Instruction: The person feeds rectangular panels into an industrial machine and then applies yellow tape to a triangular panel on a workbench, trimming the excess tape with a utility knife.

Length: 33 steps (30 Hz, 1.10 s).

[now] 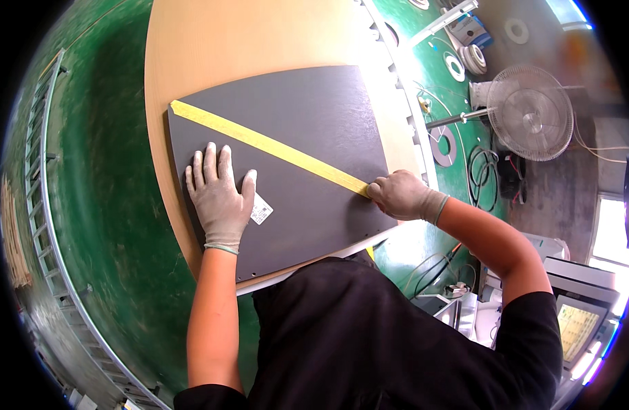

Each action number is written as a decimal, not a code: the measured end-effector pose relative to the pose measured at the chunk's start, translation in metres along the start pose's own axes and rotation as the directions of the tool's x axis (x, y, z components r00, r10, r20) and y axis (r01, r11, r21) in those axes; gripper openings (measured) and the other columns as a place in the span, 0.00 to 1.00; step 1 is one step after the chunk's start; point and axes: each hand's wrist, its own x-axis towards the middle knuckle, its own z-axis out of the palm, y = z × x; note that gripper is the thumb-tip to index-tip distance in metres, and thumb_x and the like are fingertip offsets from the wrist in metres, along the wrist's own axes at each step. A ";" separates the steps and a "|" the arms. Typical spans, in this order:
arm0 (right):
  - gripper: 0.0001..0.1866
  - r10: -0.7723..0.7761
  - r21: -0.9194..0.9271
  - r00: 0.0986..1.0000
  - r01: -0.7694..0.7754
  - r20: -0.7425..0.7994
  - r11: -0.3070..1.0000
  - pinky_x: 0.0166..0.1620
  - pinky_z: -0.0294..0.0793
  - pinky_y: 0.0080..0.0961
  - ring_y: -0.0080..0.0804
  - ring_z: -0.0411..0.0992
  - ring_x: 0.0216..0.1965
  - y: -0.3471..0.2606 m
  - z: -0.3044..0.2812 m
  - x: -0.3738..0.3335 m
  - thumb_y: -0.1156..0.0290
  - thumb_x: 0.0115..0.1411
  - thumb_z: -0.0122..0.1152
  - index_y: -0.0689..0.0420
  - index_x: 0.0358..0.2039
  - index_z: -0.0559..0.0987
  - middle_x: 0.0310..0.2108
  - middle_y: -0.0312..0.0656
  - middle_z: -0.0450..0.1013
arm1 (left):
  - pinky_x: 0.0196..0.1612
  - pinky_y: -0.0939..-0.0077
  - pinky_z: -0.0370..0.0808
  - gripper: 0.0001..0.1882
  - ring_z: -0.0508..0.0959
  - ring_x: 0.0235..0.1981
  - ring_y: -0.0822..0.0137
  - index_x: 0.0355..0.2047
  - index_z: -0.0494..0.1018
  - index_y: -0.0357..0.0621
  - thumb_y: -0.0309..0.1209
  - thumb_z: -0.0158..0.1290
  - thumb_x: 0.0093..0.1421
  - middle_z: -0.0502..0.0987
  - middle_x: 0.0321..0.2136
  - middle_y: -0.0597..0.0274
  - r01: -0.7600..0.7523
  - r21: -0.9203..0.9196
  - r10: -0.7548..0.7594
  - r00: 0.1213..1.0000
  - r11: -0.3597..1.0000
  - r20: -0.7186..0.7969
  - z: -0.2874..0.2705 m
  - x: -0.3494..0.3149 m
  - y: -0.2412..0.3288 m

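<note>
A dark grey panel (314, 102) lies flat on a larger wood-coloured board (246, 34). Yellow tape (266, 143) runs slantwise across the panel, from its far left corner down to the right. My left hand (222, 195), in a pale work glove, rests flat on the panel with fingers spread, below the tape. Beside its thumb is a white label (261, 209), partly covered by the hand. My right hand (404, 195), gloved too, is closed at the tape's right end near the panel's right edge. Its fingertips pinch the tape there.
A roller conveyor edge (403, 89) runs along the board's right side. Beyond it stand a round fan (531, 113), coiled black cable (483, 178) and white rolls (472, 60) on the green floor (116, 171). A metal roller track (44, 205) curves along the left.
</note>
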 end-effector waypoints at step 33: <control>0.04 -0.653 -0.522 0.634 0.422 -0.414 0.741 0.33 0.79 0.33 0.36 0.76 0.31 -0.016 -0.177 0.068 0.71 0.59 0.58 0.56 0.30 0.74 0.29 0.38 0.70 | 0.73 0.42 0.41 0.52 0.53 0.72 0.42 0.67 0.62 0.43 0.60 0.64 0.48 0.59 0.69 0.47 -0.173 -0.219 0.227 0.940 0.960 0.253 -0.011 0.005 0.006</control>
